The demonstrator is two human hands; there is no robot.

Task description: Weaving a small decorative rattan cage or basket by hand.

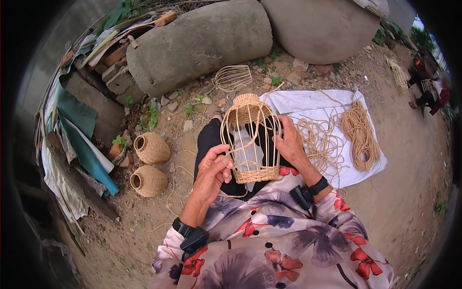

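A partly woven basket frame (249,174) of pale ribs stands over my lap, with woven cord at its narrow top and around its lower rim. My right hand (289,143) grips its right side, fingers around the ribs. At the left side, my left hand (211,169) has its thumb and forefinger bent around a thin cord (239,148) that crosses the ribs. The exact pinch is hard to make out. Through the open ribs, something whitish shows between my dark-trousered legs.
Two finished cord-wound baskets (153,148) lie on the dirt at left. Another bare rib frame (232,78) lies ahead, near a concrete cylinder (202,45). At right, a white sheet (284,102) bears a coiled cord bundle (358,135) and loose strands. Another person (435,94) sits far right.
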